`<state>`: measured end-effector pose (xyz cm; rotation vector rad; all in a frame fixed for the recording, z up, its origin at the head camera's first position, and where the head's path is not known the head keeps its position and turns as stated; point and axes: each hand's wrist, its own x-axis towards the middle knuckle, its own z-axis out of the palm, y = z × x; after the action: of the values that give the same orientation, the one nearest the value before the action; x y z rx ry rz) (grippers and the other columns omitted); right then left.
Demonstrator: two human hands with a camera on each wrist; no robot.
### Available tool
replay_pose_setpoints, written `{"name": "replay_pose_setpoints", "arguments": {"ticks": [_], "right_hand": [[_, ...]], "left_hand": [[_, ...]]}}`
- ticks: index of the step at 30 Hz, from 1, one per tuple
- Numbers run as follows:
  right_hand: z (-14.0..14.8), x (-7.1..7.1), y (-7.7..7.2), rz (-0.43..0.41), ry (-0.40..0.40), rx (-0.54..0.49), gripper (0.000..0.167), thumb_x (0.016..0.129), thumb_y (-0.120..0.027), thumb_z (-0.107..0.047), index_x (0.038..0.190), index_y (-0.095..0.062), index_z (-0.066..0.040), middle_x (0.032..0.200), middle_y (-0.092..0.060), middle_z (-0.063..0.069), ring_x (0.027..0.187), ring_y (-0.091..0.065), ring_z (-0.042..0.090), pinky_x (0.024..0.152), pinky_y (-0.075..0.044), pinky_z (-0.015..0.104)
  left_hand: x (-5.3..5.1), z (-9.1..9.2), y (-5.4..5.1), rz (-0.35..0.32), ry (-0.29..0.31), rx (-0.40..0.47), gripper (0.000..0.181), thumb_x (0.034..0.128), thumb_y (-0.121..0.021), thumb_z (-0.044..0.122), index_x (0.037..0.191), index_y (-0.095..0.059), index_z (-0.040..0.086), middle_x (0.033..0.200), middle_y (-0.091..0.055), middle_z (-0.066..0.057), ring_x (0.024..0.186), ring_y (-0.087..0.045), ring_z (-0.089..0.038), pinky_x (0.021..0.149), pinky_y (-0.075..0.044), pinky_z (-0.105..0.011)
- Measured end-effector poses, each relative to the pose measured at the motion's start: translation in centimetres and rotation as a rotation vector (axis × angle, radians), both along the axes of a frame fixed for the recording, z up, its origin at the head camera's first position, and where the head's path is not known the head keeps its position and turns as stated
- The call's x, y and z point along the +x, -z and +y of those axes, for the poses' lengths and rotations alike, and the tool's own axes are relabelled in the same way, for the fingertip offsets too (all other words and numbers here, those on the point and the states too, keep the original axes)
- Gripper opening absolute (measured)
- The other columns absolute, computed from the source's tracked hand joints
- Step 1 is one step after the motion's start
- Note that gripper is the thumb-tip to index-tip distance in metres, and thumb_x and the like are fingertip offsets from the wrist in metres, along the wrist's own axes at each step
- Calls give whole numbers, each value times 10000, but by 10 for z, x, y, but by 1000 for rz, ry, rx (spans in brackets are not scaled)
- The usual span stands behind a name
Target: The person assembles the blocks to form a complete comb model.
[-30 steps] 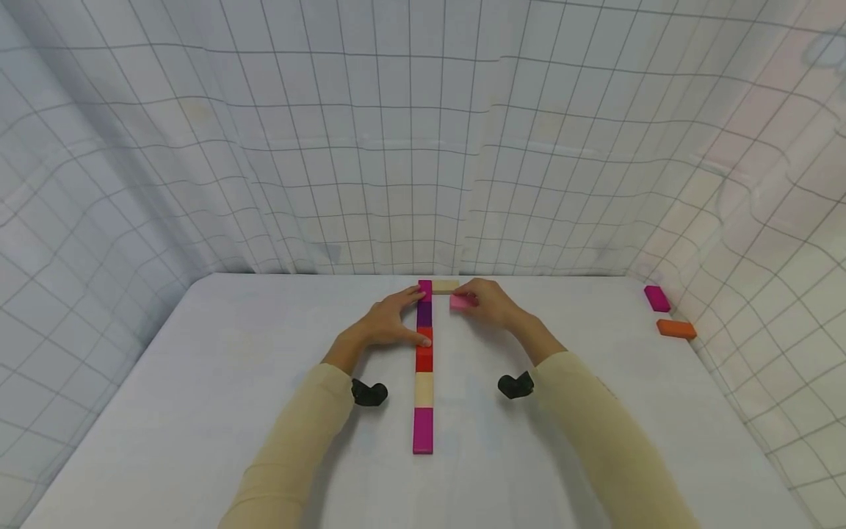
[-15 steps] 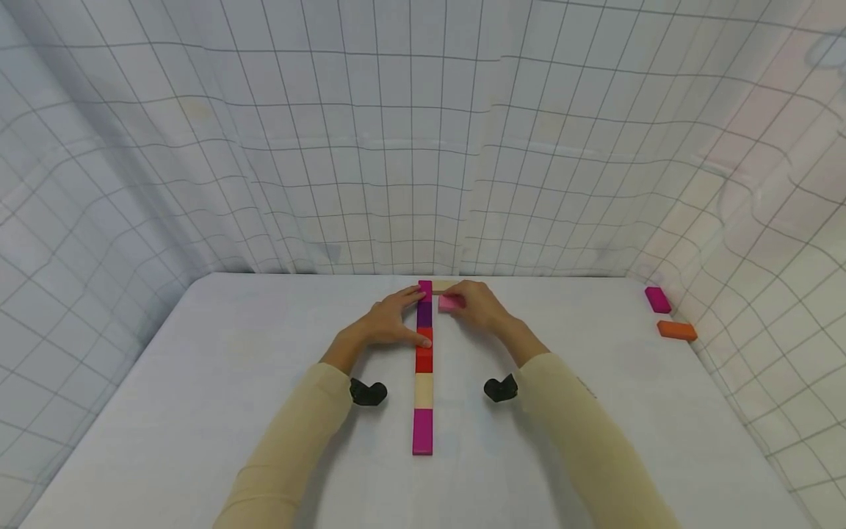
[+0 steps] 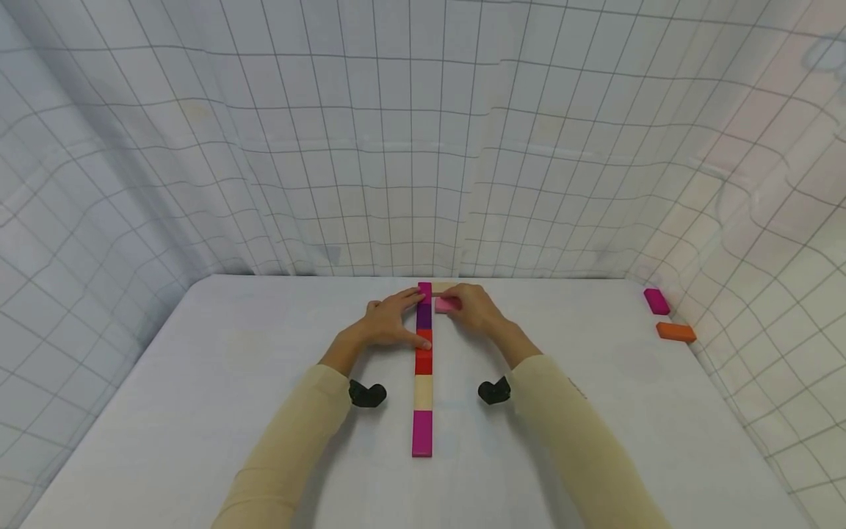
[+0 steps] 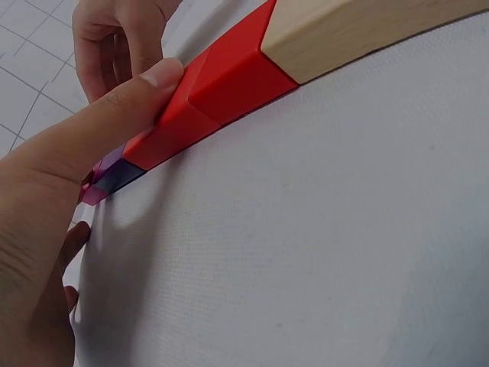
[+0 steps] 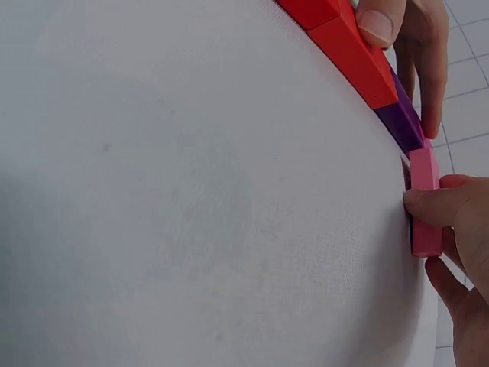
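Observation:
A straight row of coloured blocks runs away from me: magenta block [image 3: 421, 435] nearest, then a pale wooden block [image 3: 423, 393], red blocks [image 3: 424, 361], a purple block [image 3: 424, 317] and a far magenta block [image 3: 425, 287]. My left hand [image 3: 385, 323] spans the row's far part, its thumb resting on red and its fingertips at the far magenta block. Between thumb and fingers my right hand [image 3: 477, 308] pinches a pink block [image 5: 425, 168], just right of the row's far end. Behind it lies another pale wooden block [image 3: 441, 286], partly hidden by that hand.
At the far right of the white table [image 3: 165, 411] lie a loose magenta block [image 3: 656, 301] and an orange block [image 3: 675, 332]. Grid-patterned white curtains [image 3: 396, 147] stand along the back and sides. Black wrist pieces [image 3: 367, 394] stick out by both sleeves.
My right hand has moved left with the pink block, bringing it close to the row and over part of the far pale block. The left hand has stayed in place.

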<state>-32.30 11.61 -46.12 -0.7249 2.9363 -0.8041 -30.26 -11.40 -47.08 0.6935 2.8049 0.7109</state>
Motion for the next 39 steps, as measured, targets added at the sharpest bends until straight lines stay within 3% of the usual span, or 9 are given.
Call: {"name": "replay_pose_setpoints", "arguments": {"ticks": [11,15,21,39], "right_hand": [[10,1,-1,5,22,-18,350,955,-730,-96,1301,-714,-46,1253,-688,104,1151,-608,270,1034,-496,430],[15,2,0,-13,29,-32,342,953,-732,-95,1289,-715,-37,1237,-687,105,1136,-611,277,1012,-512,429],[15,0,4,-17,15,-39,287,965,-732,-83,1248,-738,-32,1195,-693,119,1082,-635,263,966,-539,399],[16,0,1,-3,-8,-56,245,974,-715,-49,1214,-758,-32,1174,-700,125,1063,-649,275,961,-547,401]], "left_hand": [[1,-1,5,60,-7,105,996,799,-800,557,1595,-409,103,1662,-294,-136,1516,-264,-339,1156,-230,-678],[2,-1,7,18,8,159,1029,786,-831,526,1605,-384,91,1674,-278,-121,1528,-247,-335,1186,-255,-596],[2,-4,8,-54,26,183,1018,792,-847,499,1623,-368,160,1675,-291,-84,1526,-256,-328,1187,-262,-585],[-2,-3,5,-95,18,170,1026,781,-865,491,1628,-364,201,1685,-271,-47,1536,-236,-296,1198,-245,-567]]}}
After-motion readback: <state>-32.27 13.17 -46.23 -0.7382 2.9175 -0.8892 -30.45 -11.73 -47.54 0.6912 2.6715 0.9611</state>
